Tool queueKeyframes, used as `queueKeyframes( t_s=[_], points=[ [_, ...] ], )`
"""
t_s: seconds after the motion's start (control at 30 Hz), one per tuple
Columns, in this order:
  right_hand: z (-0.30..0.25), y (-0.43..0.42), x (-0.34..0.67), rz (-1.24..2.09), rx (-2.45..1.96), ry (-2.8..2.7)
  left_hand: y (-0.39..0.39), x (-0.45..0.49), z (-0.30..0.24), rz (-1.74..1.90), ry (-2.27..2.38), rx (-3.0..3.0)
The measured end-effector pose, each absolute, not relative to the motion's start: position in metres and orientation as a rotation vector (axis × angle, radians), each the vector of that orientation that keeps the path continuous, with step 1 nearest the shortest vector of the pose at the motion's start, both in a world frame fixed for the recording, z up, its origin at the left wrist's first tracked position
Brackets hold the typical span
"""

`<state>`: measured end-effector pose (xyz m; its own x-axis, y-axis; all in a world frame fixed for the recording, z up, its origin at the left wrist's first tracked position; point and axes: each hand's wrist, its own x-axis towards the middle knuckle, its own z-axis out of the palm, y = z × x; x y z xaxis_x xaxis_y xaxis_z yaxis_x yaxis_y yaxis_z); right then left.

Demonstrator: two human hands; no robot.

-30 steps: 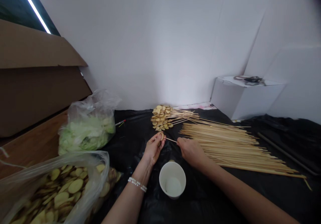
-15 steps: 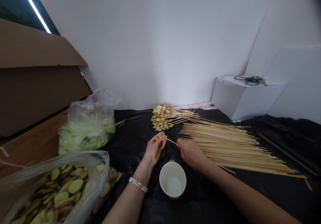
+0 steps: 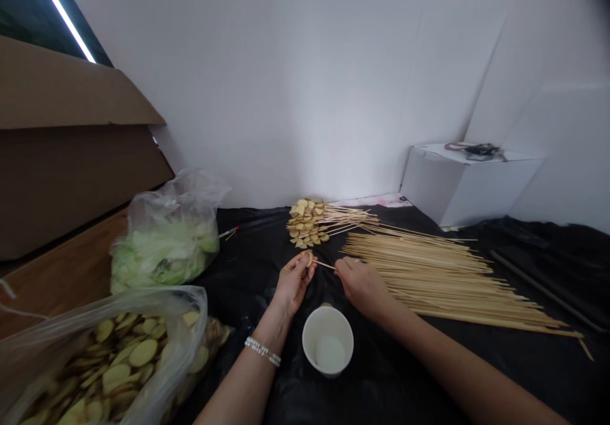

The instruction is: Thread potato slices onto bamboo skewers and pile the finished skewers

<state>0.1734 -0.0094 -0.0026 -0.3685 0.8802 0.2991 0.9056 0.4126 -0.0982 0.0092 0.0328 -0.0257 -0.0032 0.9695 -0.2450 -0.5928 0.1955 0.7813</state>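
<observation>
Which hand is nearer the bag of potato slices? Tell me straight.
Left. The left hand is just up and right of the bag of potato slices; the right hand is farther right, past the white cup.

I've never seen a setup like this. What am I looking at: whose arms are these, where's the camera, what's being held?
There is no machine: these are a person's two bare arms, seen from one camera worn on their head, looking forward and down. The left hand pinches a potato slice on a bamboo skewer, whose other end the right hand holds. On the black plastic sheet lie loose skewers in a pile, a bunch of skewers threaded with slices and a white paper cup. To the left sit a plastic bag of potato slices and a plastic bag of pale green leaves.
</observation>
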Motion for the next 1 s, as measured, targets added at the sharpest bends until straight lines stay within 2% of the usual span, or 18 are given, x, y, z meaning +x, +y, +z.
queueKeyframes(
  t_s=[0.1,0.4,0.77,1.0],
  points=[
    [-0.0010,-0.0107,0.1730,-0.102,-1.566,-2.408,0.0317,0.0101,-0.0255,1.310,0.893,0.539],
    [-0.0003,-0.0055,0.1726,0.245,-1.658,-2.341,0.0279,0.0135,-0.0236,1.268,0.896,0.562],
    [0.0010,-0.0112,0.1707,0.008,-1.599,-2.375,0.0314,0.0098,-0.0244,1.287,0.889,0.551],
    [0.0017,-0.0056,0.1728,0.332,-1.595,-2.309,0.0289,0.0117,-0.0245,1.236,0.877,0.575]
  ],
)
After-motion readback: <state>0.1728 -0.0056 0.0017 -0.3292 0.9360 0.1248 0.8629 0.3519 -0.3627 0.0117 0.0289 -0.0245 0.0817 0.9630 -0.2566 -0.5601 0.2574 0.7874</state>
